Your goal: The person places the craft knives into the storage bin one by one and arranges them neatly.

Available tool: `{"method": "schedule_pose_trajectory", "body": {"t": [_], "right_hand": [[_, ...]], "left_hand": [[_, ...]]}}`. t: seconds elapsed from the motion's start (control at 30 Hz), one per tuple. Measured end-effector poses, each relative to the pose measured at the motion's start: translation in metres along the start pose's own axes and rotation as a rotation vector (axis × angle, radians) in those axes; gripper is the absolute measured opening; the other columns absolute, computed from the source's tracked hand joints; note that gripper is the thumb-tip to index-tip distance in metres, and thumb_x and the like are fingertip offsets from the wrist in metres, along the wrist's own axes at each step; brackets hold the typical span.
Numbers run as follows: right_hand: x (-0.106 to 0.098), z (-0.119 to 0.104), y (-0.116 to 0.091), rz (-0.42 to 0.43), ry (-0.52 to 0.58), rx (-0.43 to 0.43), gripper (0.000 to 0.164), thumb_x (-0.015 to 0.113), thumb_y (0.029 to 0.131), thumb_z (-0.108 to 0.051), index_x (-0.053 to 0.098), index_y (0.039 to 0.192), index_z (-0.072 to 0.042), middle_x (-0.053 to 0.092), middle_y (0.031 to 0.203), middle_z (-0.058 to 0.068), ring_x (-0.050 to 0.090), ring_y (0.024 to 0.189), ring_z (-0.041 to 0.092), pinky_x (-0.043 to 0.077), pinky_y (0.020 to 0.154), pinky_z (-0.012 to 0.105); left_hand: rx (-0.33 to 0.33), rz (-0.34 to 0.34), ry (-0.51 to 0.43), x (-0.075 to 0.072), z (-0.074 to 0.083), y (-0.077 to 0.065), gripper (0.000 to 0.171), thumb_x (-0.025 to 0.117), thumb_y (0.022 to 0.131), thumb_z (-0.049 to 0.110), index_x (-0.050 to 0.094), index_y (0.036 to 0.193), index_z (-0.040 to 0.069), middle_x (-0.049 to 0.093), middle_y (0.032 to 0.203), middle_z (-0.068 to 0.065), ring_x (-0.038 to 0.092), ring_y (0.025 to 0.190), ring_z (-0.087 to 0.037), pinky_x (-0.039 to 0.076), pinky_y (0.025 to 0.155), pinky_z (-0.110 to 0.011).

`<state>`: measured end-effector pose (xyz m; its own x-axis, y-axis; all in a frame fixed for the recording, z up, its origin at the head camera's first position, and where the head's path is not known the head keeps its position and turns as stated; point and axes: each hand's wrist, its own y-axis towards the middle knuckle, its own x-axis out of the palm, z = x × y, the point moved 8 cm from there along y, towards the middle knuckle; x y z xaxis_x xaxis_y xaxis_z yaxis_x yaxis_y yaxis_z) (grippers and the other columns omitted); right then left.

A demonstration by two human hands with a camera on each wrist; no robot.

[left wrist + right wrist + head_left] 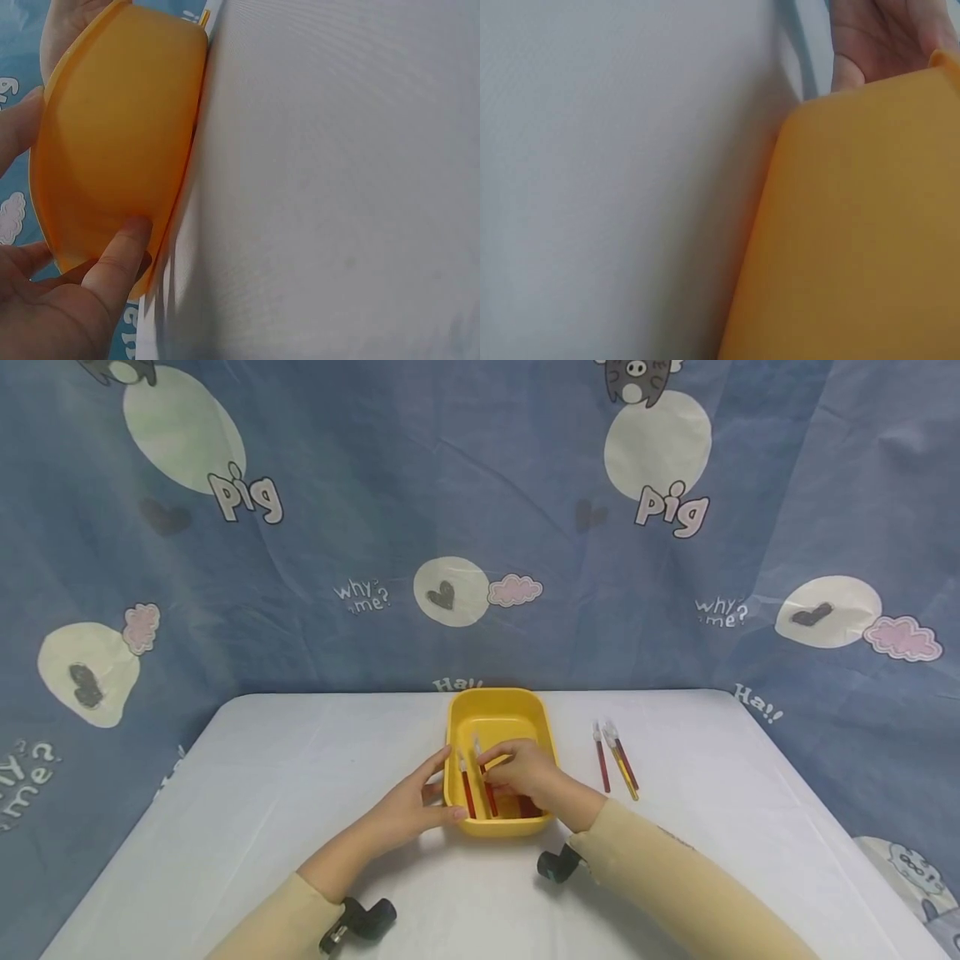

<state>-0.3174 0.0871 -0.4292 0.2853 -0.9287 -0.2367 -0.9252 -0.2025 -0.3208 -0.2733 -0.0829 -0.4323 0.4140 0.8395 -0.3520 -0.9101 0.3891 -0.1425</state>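
Note:
A yellow tray (501,828) stands on the table. My left hand (408,802) holds it at its near left corner, the thumb at the near end and the fingers along the left wall; the left wrist view shows a finger pressed to the outer wall. My right hand (525,770) reaches into the tray from the right, thumb and index finger pinching a dark red paintbrush (491,797) with a pale tip. Left of it in the tray lies another red paintbrush (468,789). Something dark red (528,807) shows under my right hand, mostly hidden.
Right of the tray lie a red paintbrush (603,767), a yellow paintbrush (624,770) and another red paintbrush (628,763), the last two close together, pale tips away from me. A patterned blue cloth (337,635) hangs behind the white table (300,760). Each wrist wears a small black camera.

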Motion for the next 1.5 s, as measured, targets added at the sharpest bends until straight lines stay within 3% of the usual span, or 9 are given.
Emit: {"method": "schedule_pose_trajectory", "body": {"t": [0.27, 0.8, 1.23, 1.5], "right_hand": [[0.0017, 0.0033, 0.0024, -0.022, -0.024, 0.039, 0.021, 0.071, 0.087, 0.002, 0.075, 0.108, -0.003, 0.069, 0.094, 0.011, 0.067, 0.070, 0.018, 0.060, 0.069, 0.030], [0.0053, 0.0029, 0.0013, -0.022, -0.135, 0.003, 0.023, 0.074, 0.087, 0.002, 0.077, 0.108, -0.004, 0.071, 0.105, 0.009, 0.069, 0.077, 0.016, 0.061, 0.071, 0.031], [0.0071, 0.0047, 0.0002, -0.031, -0.144, 0.014, 0.020, 0.075, 0.087, 0.000, 0.079, 0.106, -0.006, 0.072, 0.099, 0.007, 0.067, 0.067, 0.012, 0.060, 0.067, 0.028], [0.0043, 0.0040, -0.0014, -0.012, -0.133, -0.005, 0.021, 0.073, 0.086, 0.002, 0.079, 0.104, -0.004, 0.073, 0.082, 0.008, 0.070, 0.065, 0.016, 0.060, 0.064, 0.028]], "left_hand": [[-0.013, 0.005, 0.017, -0.0004, -0.0004, 0.0006, 0.103, 0.082, 0.084, 0.035, 0.017, 0.162, 0.024, 0.021, 0.165, -0.005, 0.040, 0.142, -0.035, 0.045, 0.106, -0.051], [-0.024, 0.001, 0.013, 0.0001, -0.0001, 0.0006, 0.102, 0.082, 0.085, 0.035, 0.017, 0.162, 0.026, 0.020, 0.165, -0.004, 0.039, 0.142, -0.035, 0.044, 0.106, -0.050], [-0.014, -0.005, 0.003, 0.0001, -0.0002, 0.0014, 0.102, 0.082, 0.085, 0.032, 0.016, 0.162, 0.024, 0.021, 0.165, -0.006, 0.039, 0.142, -0.035, 0.044, 0.107, -0.049], [-0.015, 0.009, 0.015, -0.0001, -0.0015, 0.0022, 0.103, 0.083, 0.084, 0.032, 0.018, 0.162, 0.025, 0.023, 0.164, -0.006, 0.041, 0.141, -0.036, 0.044, 0.107, -0.050]]}}
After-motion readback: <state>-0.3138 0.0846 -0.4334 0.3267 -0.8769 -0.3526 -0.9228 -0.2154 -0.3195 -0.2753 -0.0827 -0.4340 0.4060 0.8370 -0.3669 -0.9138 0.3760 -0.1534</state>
